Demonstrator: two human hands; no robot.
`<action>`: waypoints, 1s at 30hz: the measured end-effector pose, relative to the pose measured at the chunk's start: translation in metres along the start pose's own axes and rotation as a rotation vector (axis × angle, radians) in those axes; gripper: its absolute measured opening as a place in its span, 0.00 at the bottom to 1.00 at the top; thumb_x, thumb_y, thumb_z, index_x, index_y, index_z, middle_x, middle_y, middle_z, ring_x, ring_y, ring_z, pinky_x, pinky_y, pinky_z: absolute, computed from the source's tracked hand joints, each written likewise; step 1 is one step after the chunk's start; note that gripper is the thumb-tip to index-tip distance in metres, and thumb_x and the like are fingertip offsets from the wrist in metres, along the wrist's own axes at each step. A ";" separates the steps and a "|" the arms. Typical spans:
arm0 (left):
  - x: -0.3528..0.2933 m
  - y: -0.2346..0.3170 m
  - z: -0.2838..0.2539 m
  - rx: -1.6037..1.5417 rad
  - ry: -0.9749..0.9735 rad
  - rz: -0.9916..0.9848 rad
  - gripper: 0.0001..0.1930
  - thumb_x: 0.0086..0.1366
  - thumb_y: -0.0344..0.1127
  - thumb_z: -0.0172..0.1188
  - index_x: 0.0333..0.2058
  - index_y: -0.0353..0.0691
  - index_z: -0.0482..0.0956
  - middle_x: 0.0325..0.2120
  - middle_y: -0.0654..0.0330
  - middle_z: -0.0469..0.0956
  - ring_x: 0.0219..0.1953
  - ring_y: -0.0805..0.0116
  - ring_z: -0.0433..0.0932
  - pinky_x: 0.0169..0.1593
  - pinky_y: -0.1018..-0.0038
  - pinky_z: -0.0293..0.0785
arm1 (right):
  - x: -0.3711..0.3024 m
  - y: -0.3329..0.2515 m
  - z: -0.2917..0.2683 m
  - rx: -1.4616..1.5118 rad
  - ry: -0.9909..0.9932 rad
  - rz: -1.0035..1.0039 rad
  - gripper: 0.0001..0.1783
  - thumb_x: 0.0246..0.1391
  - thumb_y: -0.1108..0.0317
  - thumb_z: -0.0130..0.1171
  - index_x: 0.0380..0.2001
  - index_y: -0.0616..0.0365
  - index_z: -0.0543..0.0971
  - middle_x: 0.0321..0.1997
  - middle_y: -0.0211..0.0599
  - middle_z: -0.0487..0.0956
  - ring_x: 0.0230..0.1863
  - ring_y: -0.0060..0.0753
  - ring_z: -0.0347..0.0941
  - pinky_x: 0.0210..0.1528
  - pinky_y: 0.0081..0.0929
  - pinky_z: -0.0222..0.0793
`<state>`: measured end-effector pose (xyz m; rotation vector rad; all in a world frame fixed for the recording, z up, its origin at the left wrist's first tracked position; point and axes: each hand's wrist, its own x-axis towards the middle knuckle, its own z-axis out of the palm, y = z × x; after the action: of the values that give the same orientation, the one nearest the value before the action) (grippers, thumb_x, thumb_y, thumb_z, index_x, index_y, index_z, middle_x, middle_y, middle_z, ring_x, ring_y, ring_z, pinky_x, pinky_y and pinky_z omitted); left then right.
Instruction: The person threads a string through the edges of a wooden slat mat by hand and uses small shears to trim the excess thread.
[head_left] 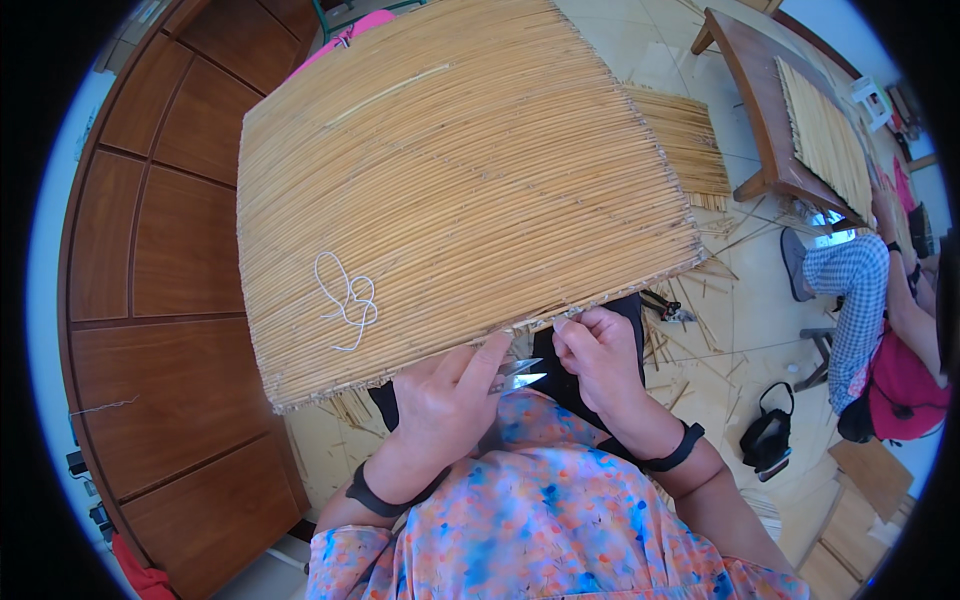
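Observation:
A large straw mat (450,200) made of many thin stalks lies in front of me, its near edge toward my body. My left hand (450,390) is closed around a small pair of scissors (520,376), whose blades stick out rightward below the mat's edge. Its fingertips touch that same edge. Just to the right, my right hand (598,355) is closed in a pinch at the near edge. What lies between its fingertips is too small to make out. A loose white string (348,300) lies curled on the mat's left part.
Wooden cabinets (190,240) line the left side. More straw (685,140) lies on the tiled floor beyond the mat's right edge. Far right, another person (860,300) sits by a wooden table (760,110) with a smaller mat (825,140). A black bag (768,435) lies on the floor.

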<state>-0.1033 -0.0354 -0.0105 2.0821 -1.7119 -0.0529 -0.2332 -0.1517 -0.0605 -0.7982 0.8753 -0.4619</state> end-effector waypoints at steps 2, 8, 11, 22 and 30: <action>0.002 -0.001 0.003 -0.002 0.003 0.008 0.23 0.38 0.23 0.63 0.39 0.42 0.76 0.17 0.61 0.72 0.18 0.63 0.73 0.22 0.71 0.68 | 0.001 0.001 -0.001 0.000 -0.009 0.003 0.11 0.49 0.70 0.56 0.18 0.64 0.73 0.16 0.29 0.71 0.16 0.14 0.61 0.17 0.13 0.53; 0.014 0.007 -0.002 -0.036 0.032 -0.004 0.18 0.45 0.34 0.65 0.38 0.41 0.75 0.18 0.63 0.71 0.16 0.65 0.71 0.20 0.71 0.67 | 0.001 -0.001 -0.001 -0.004 0.015 0.023 0.10 0.49 0.71 0.56 0.17 0.63 0.73 0.16 0.30 0.72 0.15 0.14 0.61 0.17 0.14 0.53; 0.015 0.010 -0.007 -0.099 -0.030 -0.129 0.15 0.48 0.36 0.65 0.34 0.42 0.73 0.22 0.60 0.74 0.18 0.62 0.74 0.21 0.69 0.68 | 0.000 -0.002 0.000 0.012 0.004 0.013 0.10 0.50 0.71 0.55 0.17 0.62 0.73 0.16 0.29 0.71 0.15 0.14 0.61 0.17 0.14 0.53; 0.019 0.017 -0.011 -0.048 -0.154 -0.266 0.11 0.48 0.34 0.64 0.27 0.41 0.70 0.19 0.59 0.74 0.20 0.58 0.75 0.22 0.65 0.68 | 0.001 0.002 -0.001 -0.073 -0.002 -0.051 0.11 0.50 0.71 0.55 0.17 0.62 0.72 0.15 0.27 0.71 0.16 0.12 0.61 0.17 0.15 0.54; 0.026 0.020 -0.006 0.009 -0.166 -0.232 0.11 0.49 0.35 0.63 0.27 0.41 0.69 0.19 0.58 0.74 0.17 0.58 0.74 0.19 0.65 0.68 | 0.003 0.006 -0.003 -0.137 0.011 -0.074 0.11 0.49 0.71 0.56 0.16 0.64 0.73 0.14 0.25 0.70 0.17 0.11 0.60 0.17 0.15 0.54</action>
<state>-0.1133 -0.0605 0.0086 2.3300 -1.5537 -0.2969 -0.2337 -0.1510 -0.0675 -0.9575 0.8964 -0.4755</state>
